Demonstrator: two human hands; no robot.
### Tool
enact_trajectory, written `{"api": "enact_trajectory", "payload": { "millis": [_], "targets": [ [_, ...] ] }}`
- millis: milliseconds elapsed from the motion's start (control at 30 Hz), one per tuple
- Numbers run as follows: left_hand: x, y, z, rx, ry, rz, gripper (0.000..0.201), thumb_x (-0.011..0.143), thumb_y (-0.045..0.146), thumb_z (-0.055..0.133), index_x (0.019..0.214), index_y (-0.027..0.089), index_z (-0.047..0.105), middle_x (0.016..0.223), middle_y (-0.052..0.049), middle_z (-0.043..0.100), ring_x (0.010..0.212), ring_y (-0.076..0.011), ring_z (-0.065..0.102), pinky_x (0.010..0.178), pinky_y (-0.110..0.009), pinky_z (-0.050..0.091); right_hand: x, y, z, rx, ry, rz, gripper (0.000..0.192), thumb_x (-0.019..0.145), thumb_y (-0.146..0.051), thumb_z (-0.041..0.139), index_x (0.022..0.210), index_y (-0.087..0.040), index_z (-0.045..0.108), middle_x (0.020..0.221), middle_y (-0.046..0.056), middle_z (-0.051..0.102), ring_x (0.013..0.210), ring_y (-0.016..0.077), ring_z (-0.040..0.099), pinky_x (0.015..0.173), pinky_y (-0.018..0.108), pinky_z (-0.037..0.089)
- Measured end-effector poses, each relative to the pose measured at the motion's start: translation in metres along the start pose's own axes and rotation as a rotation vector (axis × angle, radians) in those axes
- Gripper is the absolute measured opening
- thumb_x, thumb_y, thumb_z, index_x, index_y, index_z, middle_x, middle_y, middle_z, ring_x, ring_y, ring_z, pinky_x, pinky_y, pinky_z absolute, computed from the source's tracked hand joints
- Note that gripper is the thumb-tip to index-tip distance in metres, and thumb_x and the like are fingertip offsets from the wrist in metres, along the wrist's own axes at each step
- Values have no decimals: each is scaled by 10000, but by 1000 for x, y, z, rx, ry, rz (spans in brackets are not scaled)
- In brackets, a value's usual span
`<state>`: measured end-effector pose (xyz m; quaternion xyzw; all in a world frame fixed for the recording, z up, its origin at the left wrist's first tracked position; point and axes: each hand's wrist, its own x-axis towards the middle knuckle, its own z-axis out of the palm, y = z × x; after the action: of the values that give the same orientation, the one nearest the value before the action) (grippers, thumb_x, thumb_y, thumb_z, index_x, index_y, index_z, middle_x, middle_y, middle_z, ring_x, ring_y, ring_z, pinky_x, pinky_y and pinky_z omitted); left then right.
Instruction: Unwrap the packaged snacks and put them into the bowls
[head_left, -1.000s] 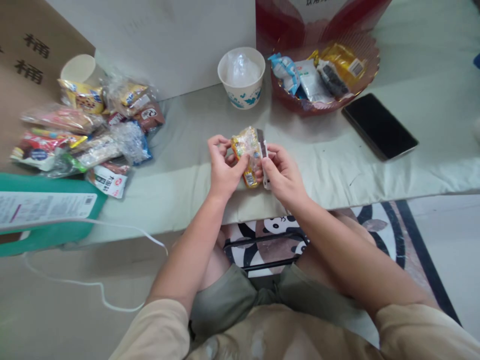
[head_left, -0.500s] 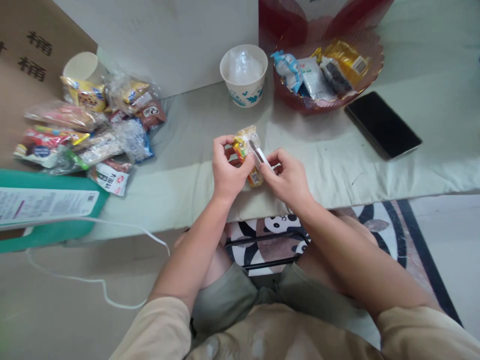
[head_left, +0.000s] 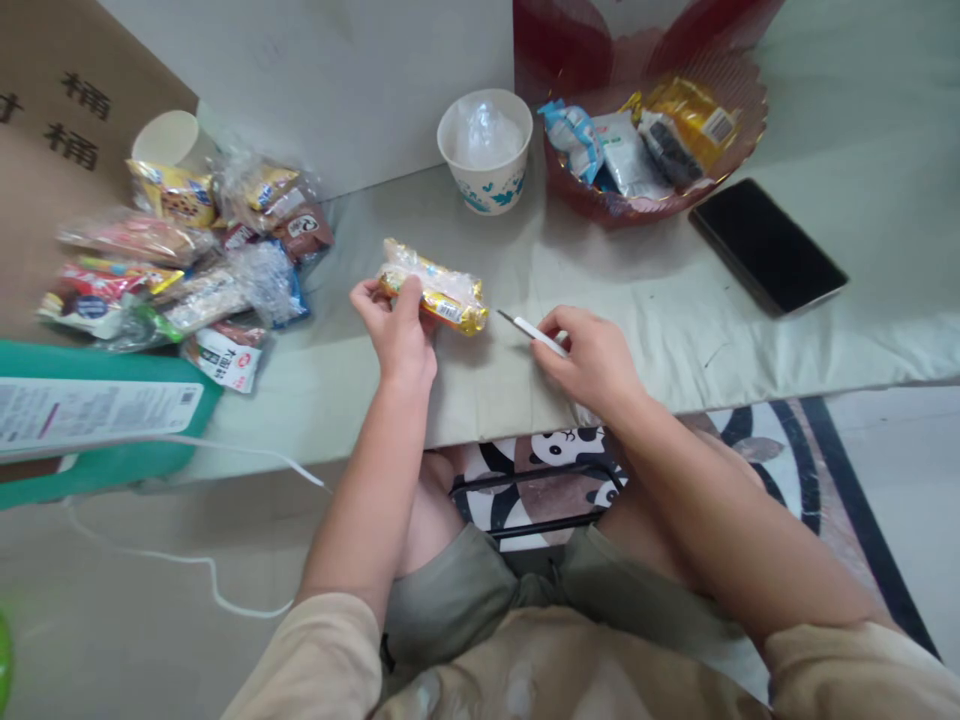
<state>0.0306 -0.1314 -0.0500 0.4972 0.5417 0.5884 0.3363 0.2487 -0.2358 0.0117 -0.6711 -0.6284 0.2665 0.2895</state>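
step: snack opening | left hand grips snack pack | right hand pinches small blade | next: likely blade to pack edge

A pale green cloth covers the surface. Taking the paper cup as landmark: a red bowl of snacks stands just right, a phone farther right, a snack heap well left.
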Motion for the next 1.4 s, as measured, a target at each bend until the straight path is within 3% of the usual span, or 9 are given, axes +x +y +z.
{"api": "enact_trajectory", "payload": {
  "millis": [200, 400, 633, 767, 1000, 1067, 1167, 1300, 1400],
  "targets": [
    [-20, 16, 1, 188, -170, 59, 628, 730, 564, 877, 1132, 276, 491, 993, -18, 562, 911, -169, 628, 839, -313, 547, 18, 27, -14, -193, 227, 50, 146, 841, -233, 608, 974, -219, 668, 1047, 108, 698, 859, 244, 600, 732, 369, 406],
    [-16, 27, -10, 248, -276, 127, 504, 727, 385, 878, 1128, 252, 605, 1170, -61, 635, 1076, -206, 641, 835, -296, 553, 31, 37, -24, -321, 333, 153, 225, 833, -185, 591, 1044, -209, 667, 1127, 150, 655, 1100, 338, 586, 951, 520, 408],
    [-23, 46, -12, 304, -460, 94, 176, 808, 249, 713, 979, 209, 717, 1026, -46, 717, 921, -166, 661, 737, -248, 554, 13, 3, 5, -37, 89, -370, 333, 864, -299, 610, 1181, -226, 680, 1152, 122, 709, 1096, 293, 621, 981, 456, 465],
    [-23, 56, -11, 237, -407, 53, 28, 790, 228, 694, 792, 200, 694, 958, -40, 730, 895, -154, 678, 805, -265, 569, 15, 3, 13, 51, 163, -346, 136, 881, -233, 566, 926, -234, 694, 836, 56, 667, 870, 236, 619, 857, 413, 484],
    [-1, 48, -23, -187, -51, -454, 168, 776, 310, 709, 782, 235, 558, 810, -6, 688, 689, -126, 660, 592, -218, 544, 28, 43, -4, 276, 485, -15, 70, 848, -185, 526, 896, -231, 549, 829, 20, 561, 751, 184, 570, 735, 377, 499],
    [1, 45, -27, -208, -67, -429, 224, 820, 428, 702, 856, 248, 574, 929, -39, 722, 812, -166, 710, 650, -256, 583, 28, 50, -8, 230, 564, 6, 143, 831, -167, 509, 955, -231, 541, 894, 40, 560, 795, 196, 583, 751, 394, 504],
    [-2, 40, -25, -125, -260, -245, 396, 747, 479, 804, 1018, 281, 595, 1163, -59, 711, 1045, -220, 714, 743, -298, 604, 21, 46, -10, 132, 601, -138, 277, 831, -188, 500, 1101, -232, 548, 1063, 93, 575, 973, 251, 612, 831, 449, 517],
    [-6, 38, -16, 69, -295, -60, 341, 728, 316, 804, 967, 241, 573, 955, -23, 711, 895, -170, 715, 770, -276, 580, 11, 23, -6, -114, 444, -301, 258, 851, -257, 566, 1097, -254, 643, 1092, 105, 629, 1127, 325, 587, 1009, 548, 451],
    [-6, 42, -13, 56, -214, -84, 179, 759, 223, 701, 854, 223, 549, 845, -7, 702, 788, -144, 701, 684, -240, 552, 9, 13, -1, -292, 343, -261, 293, 886, -253, 555, 1136, -291, 701, 1168, 104, 673, 1223, 361, 553, 1064, 576, 375]
  ]
}}
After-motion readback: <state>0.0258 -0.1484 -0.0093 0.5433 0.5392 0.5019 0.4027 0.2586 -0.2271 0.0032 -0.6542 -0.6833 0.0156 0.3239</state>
